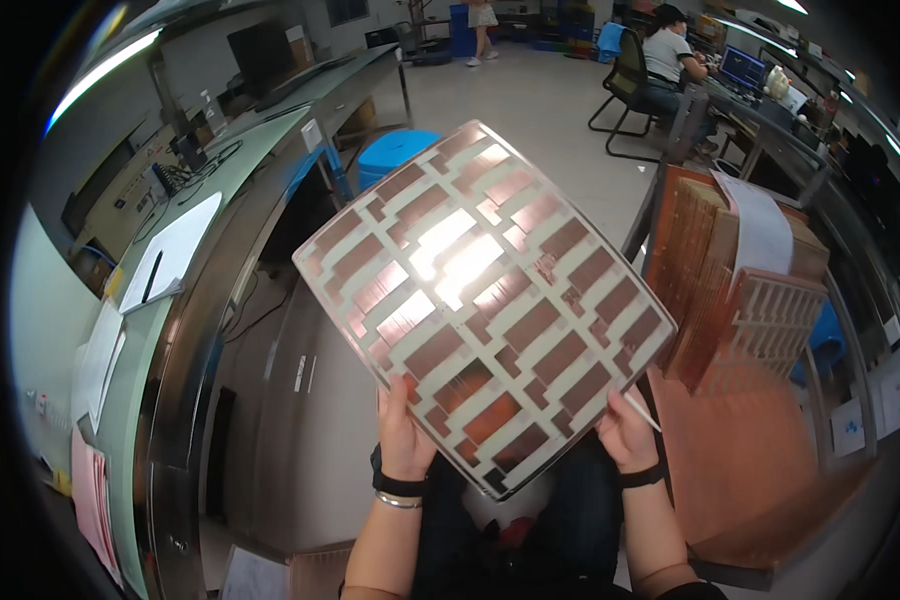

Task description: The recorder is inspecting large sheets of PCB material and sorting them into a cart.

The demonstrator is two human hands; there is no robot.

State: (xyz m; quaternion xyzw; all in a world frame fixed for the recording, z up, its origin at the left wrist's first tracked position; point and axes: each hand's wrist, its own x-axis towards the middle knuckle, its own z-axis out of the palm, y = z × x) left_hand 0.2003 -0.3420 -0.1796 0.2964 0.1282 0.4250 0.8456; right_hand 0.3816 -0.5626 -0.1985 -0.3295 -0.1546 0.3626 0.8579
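Observation:
A large circuit board panel [525, 330] with rows of copper rectangles on a pale base is held up in front of me, tilted toward one corner. Bright glare covers its upper middle. My left hand [404, 440] grips the lower left edge, thumb on the front face and the other fingers mostly behind. At the lower right edge my right hand [626, 437] pinches the panel too. A thin white stick [642, 411] pokes out beside that hand; it seems to be held there as well. The fingers behind the board are hidden.
To the right stands a stack of copper panels [685, 265] with a paper sheet [762, 225] draped over it; bare copper sheets [735, 425] lie in front. A bench [155, 350] with a notebook [185, 240] runs along the left. Beyond are a blue stool [395, 155] and a seated person [667, 60].

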